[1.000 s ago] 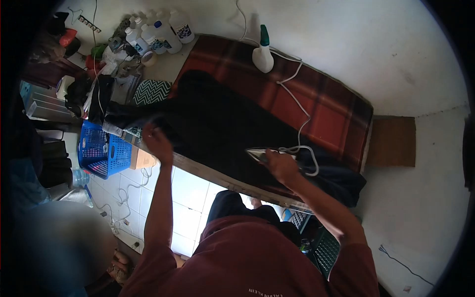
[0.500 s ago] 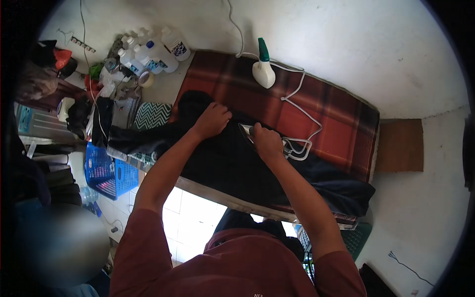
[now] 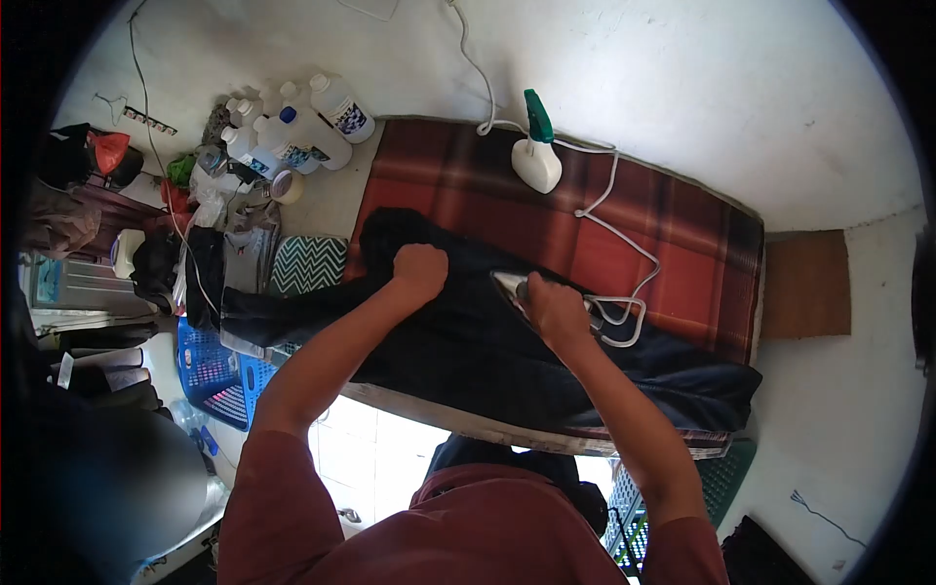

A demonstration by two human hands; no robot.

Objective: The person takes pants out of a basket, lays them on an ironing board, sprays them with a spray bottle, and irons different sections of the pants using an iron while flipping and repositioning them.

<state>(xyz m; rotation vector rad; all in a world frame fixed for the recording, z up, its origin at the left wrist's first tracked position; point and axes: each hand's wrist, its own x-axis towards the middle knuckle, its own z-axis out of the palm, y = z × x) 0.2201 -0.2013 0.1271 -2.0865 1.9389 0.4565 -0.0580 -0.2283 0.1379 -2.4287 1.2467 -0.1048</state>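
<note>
A dark garment [image 3: 448, 346], black or navy, lies spread over the padded ironing surface. My right hand [image 3: 556, 310] is closed around the handle of a clothes iron [image 3: 510, 284], whose pointed silvery tip faces up and left on the cloth. The iron's white cord [image 3: 639, 292] loops out beyond my knuckles. Left of the iron, my left hand [image 3: 421, 272] is closed in a fist on the upper part of the garment and seems to grip a bit of the cloth; its fingertips are hidden.
A white spray bottle [image 3: 537, 164] with a green head is on the red plaid cover [image 3: 624, 234]. Several plastic bottles [image 3: 302, 136] stand at the back left. Near a zigzag-patterned folded cloth [image 3: 307, 265], a blue basket [image 3: 210, 370] sits lower down. Brown cardboard [image 3: 804, 285] is at right.
The camera view has shifted, so the scene sits lower in the picture. My left hand has moved slightly left and towards me, its fingers more curled. The iron has come slightly towards me.
</note>
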